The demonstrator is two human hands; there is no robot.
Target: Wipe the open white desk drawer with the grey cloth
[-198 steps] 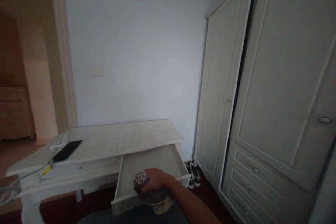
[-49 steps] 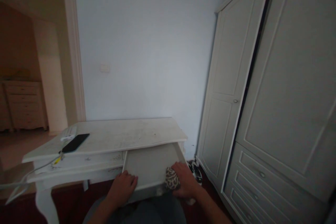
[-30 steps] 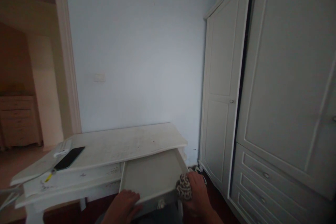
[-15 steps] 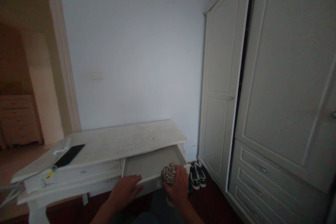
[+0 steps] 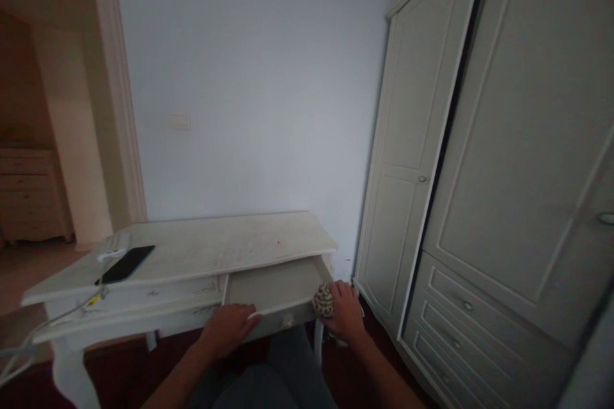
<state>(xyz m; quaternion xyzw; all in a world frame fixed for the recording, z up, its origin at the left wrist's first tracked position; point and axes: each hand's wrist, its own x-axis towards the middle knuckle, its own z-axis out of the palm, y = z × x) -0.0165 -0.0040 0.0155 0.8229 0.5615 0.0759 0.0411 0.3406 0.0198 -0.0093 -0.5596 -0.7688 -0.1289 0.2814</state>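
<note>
A shallow drawer (image 5: pixel 268 284) is pulled out of the white desk (image 5: pixel 230 236), and its inside looks bare. My left hand (image 5: pixel 229 330) grips the left end of the drawer's front edge, thumb stretched along it. At the right front corner, my right hand (image 5: pixel 346 313) is closed around a rolled-up brown-and-white patterned cloth bundle (image 5: pixel 323 300). Part of the bundle is hidden by the fingers. A small knob (image 5: pixel 286 321) sits on the drawer front between my hands.
On the desk's left lie a black phone (image 5: pixel 125 265) and a white box-shaped item (image 5: pixel 114 246) with a cable (image 5: pixel 52 323). A tall wardrobe (image 5: pixel 403 140) stands to the right. A doorway frame (image 5: pixel 118 89) is at left. My legs (image 5: pixel 283 370) are below the drawer.
My right hand has moved right with the cloth bundle, to the drawer's corner, and now covers the shoes. My left hand has settled onto the drawer's front edge. The view has shifted slightly.
</note>
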